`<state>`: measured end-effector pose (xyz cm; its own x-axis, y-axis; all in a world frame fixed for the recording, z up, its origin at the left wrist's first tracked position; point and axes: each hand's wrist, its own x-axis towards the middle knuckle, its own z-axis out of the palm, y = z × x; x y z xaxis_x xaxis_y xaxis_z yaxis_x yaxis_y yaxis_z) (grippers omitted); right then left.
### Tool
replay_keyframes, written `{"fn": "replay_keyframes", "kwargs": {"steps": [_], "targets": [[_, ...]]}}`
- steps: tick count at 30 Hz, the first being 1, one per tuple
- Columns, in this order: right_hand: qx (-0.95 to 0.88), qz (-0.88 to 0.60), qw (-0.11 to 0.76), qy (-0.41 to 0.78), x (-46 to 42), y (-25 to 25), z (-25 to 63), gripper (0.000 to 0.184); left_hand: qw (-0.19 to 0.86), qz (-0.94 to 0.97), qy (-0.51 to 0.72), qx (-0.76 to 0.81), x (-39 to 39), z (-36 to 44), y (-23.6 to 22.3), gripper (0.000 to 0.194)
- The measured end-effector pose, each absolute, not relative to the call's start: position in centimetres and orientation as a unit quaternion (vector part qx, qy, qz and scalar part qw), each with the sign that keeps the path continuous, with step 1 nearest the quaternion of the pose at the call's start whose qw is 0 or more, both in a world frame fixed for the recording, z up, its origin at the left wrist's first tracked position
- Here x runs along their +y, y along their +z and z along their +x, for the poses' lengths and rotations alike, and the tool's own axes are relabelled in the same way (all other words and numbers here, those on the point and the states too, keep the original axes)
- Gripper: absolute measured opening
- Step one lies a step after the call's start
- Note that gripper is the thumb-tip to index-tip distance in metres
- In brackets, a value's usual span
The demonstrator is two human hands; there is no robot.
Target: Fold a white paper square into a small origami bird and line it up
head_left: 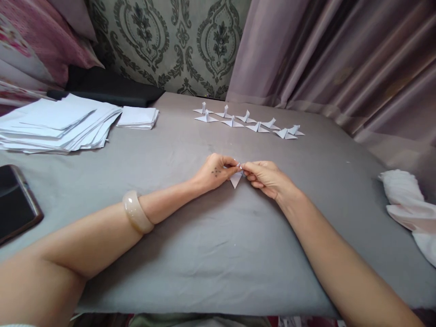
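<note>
My left hand [215,172] and my right hand [266,178] meet at the middle of a grey cloth-covered table [204,254]. Both pinch a small folded white paper piece [236,179] between fingertips, its pointed tip hanging down toward the cloth. My left forearm wears a pale bangle [136,211]. Beyond the hands, several finished folded paper figures [248,121] stand in two rows on the cloth.
A large loose stack of white paper sheets [57,125] lies at the far left, with a smaller stack [138,117] beside it. A dark phone [15,202] sits at the left edge. White cloth [407,200] lies at the right. Curtains hang behind.
</note>
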<state>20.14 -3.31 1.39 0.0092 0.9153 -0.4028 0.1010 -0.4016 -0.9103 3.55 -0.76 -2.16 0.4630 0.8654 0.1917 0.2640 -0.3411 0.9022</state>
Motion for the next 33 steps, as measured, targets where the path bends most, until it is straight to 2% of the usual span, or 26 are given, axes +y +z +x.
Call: {"fn": "replay_keyframes", "kwargs": {"steps": [13,33], "targets": [[-0.398,-0.627,0.351,0.57,-3.3,1.6,20.4,0.015,0.444,0.728,0.346,0.392,-0.7,3.5,-2.6,0.031],[-0.409,-0.628,0.335,0.571,-3.3,2.1,20.6,0.021,0.411,0.733,0.341,0.421,-1.4,3.8,-1.4,0.03]]}}
